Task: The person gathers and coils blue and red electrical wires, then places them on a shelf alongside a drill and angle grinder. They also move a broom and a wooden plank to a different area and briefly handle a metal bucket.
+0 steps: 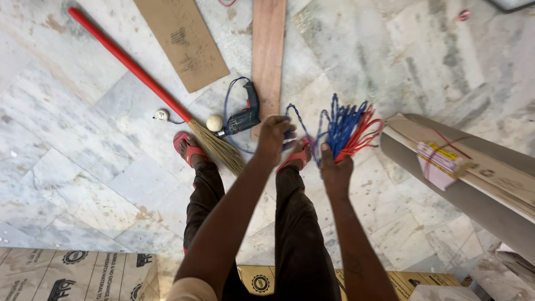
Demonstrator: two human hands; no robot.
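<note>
At the bottom edge we note printed cardboard sheets (72,273) on the marble floor (83,167), cut off by the frame, and the person's dark trousers and both forearms rising from it.

The right hand (336,170) is closed around a bunch of blue and red cords (348,129), which fans upward from the fist; we cannot count the strands or see how they are bound inside the grip. The left hand (274,136) is closed on a blue strand (298,120) running across to that bunch; its fingertips face away from us, so the pinch itself is hidden.

Under the hands stand two feet in red sandals (188,147); the right foot is mostly covered by the left hand and cords.

Just beyond the left foot lies a broom (214,146) with a red handle, its bristles touching the sandal. Beside it lie a pale ball (214,122), a small round tape measure (161,115), and a blue power drill (243,117) with a looped cable, resting against a wooden plank (268,50).

To the right, a grey roll (446,192) carries flat strips and a pink packet (440,161); its far end is cut off. Farthest off lies a brown board (181,39).
</note>
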